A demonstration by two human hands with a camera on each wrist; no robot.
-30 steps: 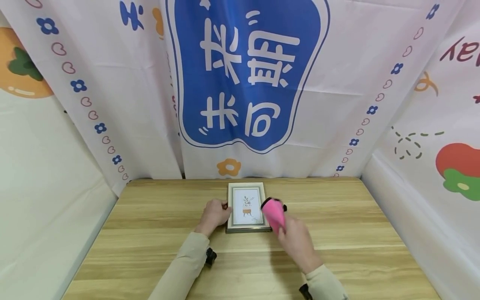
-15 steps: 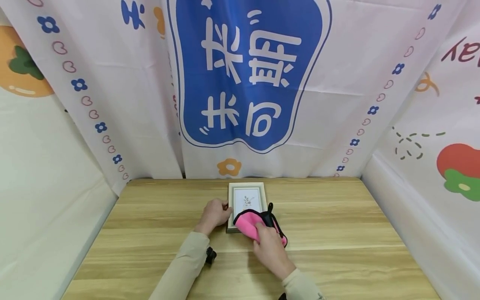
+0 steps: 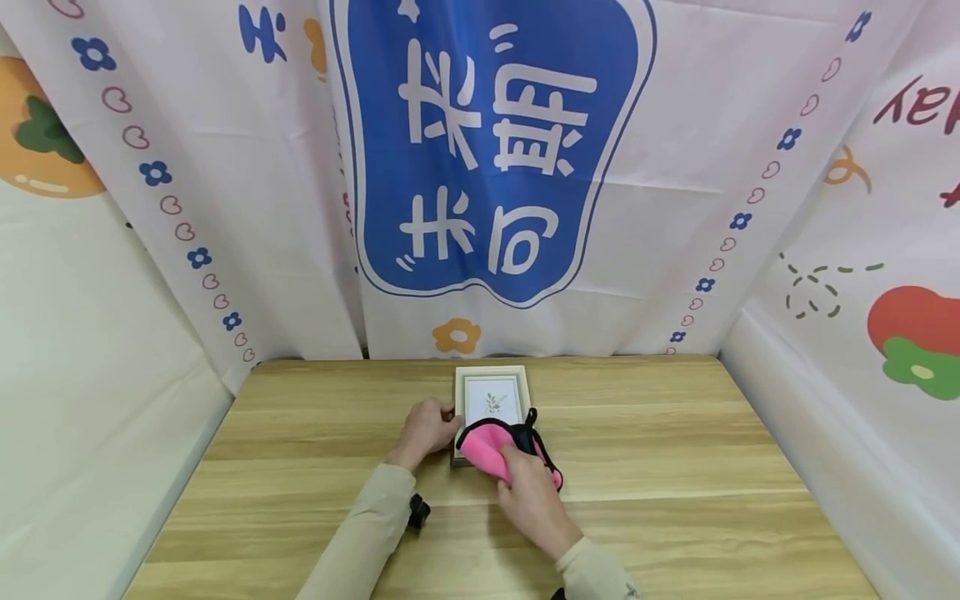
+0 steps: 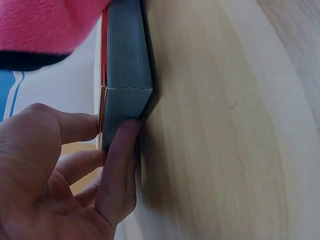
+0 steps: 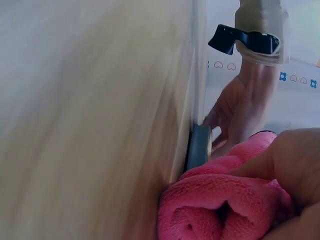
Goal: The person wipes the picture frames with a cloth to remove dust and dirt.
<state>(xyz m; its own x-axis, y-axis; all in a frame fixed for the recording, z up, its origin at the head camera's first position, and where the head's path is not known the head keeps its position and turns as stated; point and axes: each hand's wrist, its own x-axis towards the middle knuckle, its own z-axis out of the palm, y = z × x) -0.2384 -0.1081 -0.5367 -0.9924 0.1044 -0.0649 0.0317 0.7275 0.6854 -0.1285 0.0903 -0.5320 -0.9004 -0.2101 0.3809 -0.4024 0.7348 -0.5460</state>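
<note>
A picture frame (image 3: 491, 395) with a pale border and a plant print lies face up near the table's back edge. My left hand (image 3: 426, 429) grips its left side; in the left wrist view the thumb is on the front edge, other fingers against the dark side (image 4: 127, 50). My right hand (image 3: 534, 504) holds a pink cloth (image 3: 483, 448) with black trim, bunched over the frame's lower part, hiding the print's bottom. Seen from the right wrist, the folded fluffy cloth (image 5: 215, 200) touches or nearly touches the tabletop beside the frame (image 5: 199, 145).
The wood-grain table (image 3: 675, 467) stretches to both sides of the frame. A white printed curtain (image 3: 637, 267) hangs right behind its back edge. More white cloth (image 3: 810, 400) stands along the right side, and a similar sheet along the left.
The right hand has brought the pink cloth leftward from the frame's right edge onto its lower part, where it has shifted slightly left since. The left hand keeps its grip.
</note>
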